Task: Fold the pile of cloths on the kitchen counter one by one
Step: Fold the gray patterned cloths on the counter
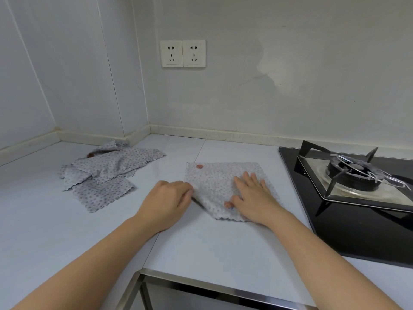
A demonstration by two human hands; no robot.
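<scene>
Cloth (214,179) on the counter (201,242) lies under the flat, spread-fingered right hand (252,195); the left hand (167,202) pinches its left edge with curled fingers.

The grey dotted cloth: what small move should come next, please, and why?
Probably carry the left hand, pinching the left edge of the grey dotted cloth, over to the right, folding it; the right hand pins it flat.

On my feed the left hand (167,202) and right hand (253,198) are bare, as are both forearms (right up to the frame's lower edge).
</scene>
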